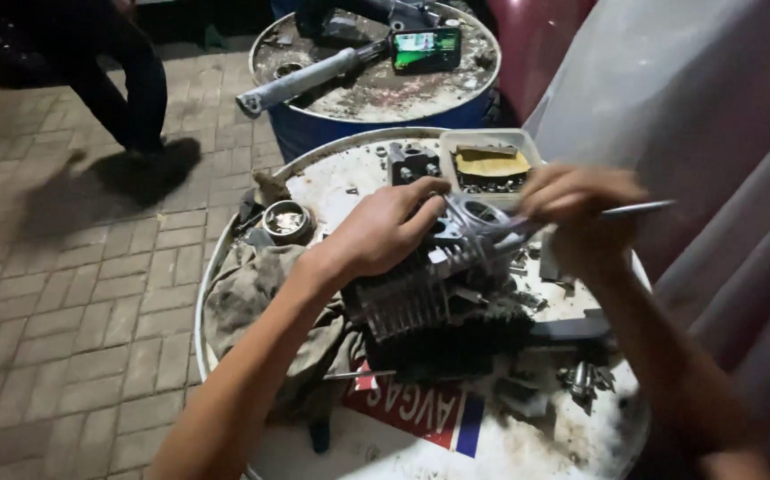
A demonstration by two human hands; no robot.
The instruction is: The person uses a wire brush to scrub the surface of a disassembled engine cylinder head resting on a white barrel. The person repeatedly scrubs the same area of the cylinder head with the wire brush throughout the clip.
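Two bare hands work over a finned engine cylinder head (438, 284) that sits near the middle of a white drum top (340, 187), which serves as the desk. The left hand (385, 227) lies spread over the top of the part, fingers curled down onto its upper edge — a pressing, steadying hold that seems meant to keep the metal from shifting. The right hand (576, 213) is clenched around a thin metal rod-like tool (638, 210), whose far end sticks out to the right while the working end points in toward the ports on the part; the picture is too blurred to tell whether the tip touches.

A grimy rag (251, 293) is bunched just left of the cylinder head, partly under the left forearm, probably kept close for wiping. Beside it stands a small round metal cup (287, 220). At the far edge of the drum a shallow pale tray (491, 142) holds a yellowish folded piece and small dark bits, with a dark blocky part (413, 163) just to its left. Loose metal pieces (585, 380) lie scattered to the right of the work.

Behind stands a blue drum (314, 133) carrying a grey tube-shaped part (300, 80) and a lit phone (426, 49) — propped facing the worker. Another person's legs (127, 80) stand on the brick paving (74, 311) at upper left.
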